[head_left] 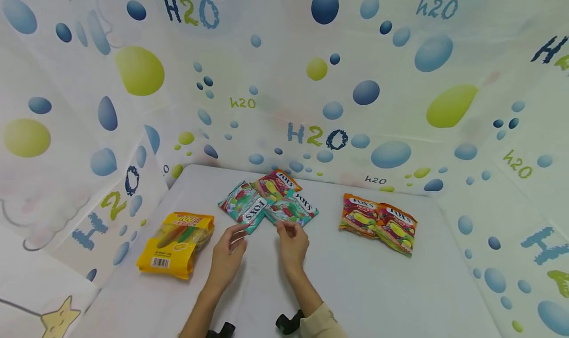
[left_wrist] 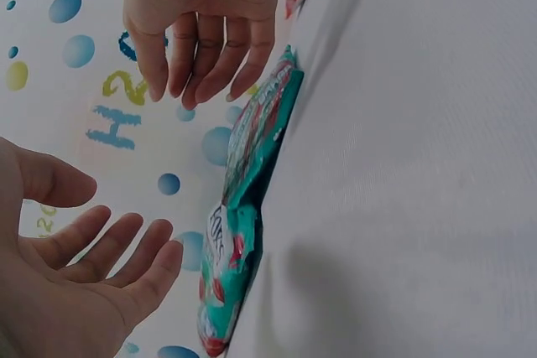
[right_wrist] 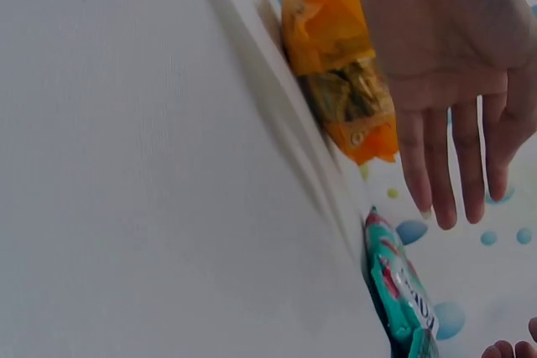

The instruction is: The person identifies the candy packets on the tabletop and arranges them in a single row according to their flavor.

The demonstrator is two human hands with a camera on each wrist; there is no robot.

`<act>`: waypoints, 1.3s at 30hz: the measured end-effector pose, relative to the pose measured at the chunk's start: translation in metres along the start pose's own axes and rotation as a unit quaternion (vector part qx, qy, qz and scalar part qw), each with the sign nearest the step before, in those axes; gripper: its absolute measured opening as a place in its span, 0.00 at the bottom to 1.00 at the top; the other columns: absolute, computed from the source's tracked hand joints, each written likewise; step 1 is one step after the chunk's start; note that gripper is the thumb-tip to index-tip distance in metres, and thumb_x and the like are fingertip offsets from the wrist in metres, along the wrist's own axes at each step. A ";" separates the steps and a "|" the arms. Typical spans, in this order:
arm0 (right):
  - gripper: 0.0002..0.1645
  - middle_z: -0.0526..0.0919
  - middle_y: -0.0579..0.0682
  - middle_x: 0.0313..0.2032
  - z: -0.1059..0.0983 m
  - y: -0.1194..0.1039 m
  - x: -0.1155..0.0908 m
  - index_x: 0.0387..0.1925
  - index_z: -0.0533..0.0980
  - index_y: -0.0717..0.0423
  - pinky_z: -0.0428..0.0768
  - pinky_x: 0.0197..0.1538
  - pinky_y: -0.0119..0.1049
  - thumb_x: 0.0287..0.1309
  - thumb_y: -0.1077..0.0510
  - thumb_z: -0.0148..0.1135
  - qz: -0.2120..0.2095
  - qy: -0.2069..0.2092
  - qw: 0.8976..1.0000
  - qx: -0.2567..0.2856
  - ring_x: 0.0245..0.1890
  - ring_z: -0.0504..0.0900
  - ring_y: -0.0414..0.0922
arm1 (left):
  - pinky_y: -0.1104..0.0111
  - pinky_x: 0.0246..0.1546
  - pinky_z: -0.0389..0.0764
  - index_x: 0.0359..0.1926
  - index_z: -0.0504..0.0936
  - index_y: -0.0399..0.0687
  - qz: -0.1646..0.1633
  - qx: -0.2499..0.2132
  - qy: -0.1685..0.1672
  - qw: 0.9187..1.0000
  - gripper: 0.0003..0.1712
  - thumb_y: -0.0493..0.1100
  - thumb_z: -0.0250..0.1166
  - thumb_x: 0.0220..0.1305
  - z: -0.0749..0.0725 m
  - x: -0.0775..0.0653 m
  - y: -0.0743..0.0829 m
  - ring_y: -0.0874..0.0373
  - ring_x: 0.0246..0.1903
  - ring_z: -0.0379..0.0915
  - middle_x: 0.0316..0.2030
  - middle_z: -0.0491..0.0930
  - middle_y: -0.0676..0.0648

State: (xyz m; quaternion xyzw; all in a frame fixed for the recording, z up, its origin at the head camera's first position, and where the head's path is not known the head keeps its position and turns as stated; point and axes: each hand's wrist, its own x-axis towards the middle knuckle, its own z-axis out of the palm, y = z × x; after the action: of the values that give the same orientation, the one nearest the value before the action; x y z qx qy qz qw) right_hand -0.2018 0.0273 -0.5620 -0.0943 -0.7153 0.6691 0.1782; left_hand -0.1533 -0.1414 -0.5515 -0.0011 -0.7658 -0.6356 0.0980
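Both hands are held apart over the white table, fingers loosely bent and holding nothing. My left hand is just in front of a teal Fox's candy packet; in the left wrist view, bent fingers show with nothing between them. My right hand is close to the near edge of a second teal Fox's packet. Its fingers point downward in the right wrist view. Behind the teal packets, partly covered by them, lies a red-orange Fox's fruits packet.
Two red-orange Fox's packets, one and another, lie overlapping at the right. A yellow bag with a clear window stands to the left. The white table meets patterned cloth walls behind and at both sides.
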 end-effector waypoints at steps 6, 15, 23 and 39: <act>0.08 0.89 0.49 0.34 -0.009 0.006 0.006 0.39 0.86 0.57 0.81 0.34 0.26 0.62 0.56 0.74 -0.007 0.020 1.000 -0.016 0.32 0.86 0.40 | 0.57 0.66 0.77 0.67 0.75 0.41 -0.002 0.001 -0.015 1.000 0.22 0.33 0.59 0.75 0.010 0.006 0.000 0.46 0.64 0.76 0.65 0.77 0.42; 0.06 0.89 0.49 0.33 -0.028 0.010 0.016 0.39 0.86 0.55 0.79 0.32 0.25 0.63 0.57 0.74 0.004 0.031 0.999 -0.038 0.30 0.84 0.39 | 0.54 0.65 0.78 0.67 0.74 0.37 0.001 0.013 -0.028 1.000 0.23 0.32 0.59 0.73 0.022 0.022 -0.004 0.43 0.63 0.77 0.65 0.76 0.36; 0.06 0.90 0.49 0.35 -0.044 0.012 0.026 0.39 0.86 0.53 0.77 0.36 0.30 0.63 0.56 0.73 0.020 0.048 0.996 -0.079 0.35 0.85 0.44 | 0.54 0.61 0.81 0.69 0.73 0.39 0.004 0.048 -0.059 0.997 0.25 0.35 0.60 0.72 0.033 0.029 -0.001 0.43 0.61 0.78 0.66 0.75 0.39; 0.15 0.88 0.58 0.50 -0.062 0.024 0.044 0.50 0.82 0.60 0.85 0.55 0.50 0.68 0.54 0.67 0.094 0.019 0.988 -0.117 0.49 0.88 0.54 | 0.49 0.61 0.81 0.72 0.71 0.39 0.013 0.083 -0.082 0.993 0.29 0.36 0.60 0.72 0.050 0.055 -0.016 0.39 0.61 0.77 0.71 0.70 0.35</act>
State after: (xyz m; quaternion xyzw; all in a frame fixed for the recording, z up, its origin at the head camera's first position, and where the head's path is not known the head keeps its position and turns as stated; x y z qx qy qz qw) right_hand -0.2210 0.1028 -0.5778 -0.1941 -0.7731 0.5925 0.1161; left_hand -0.2165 -0.1021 -0.5672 -0.0550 -0.8213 -0.5663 0.0424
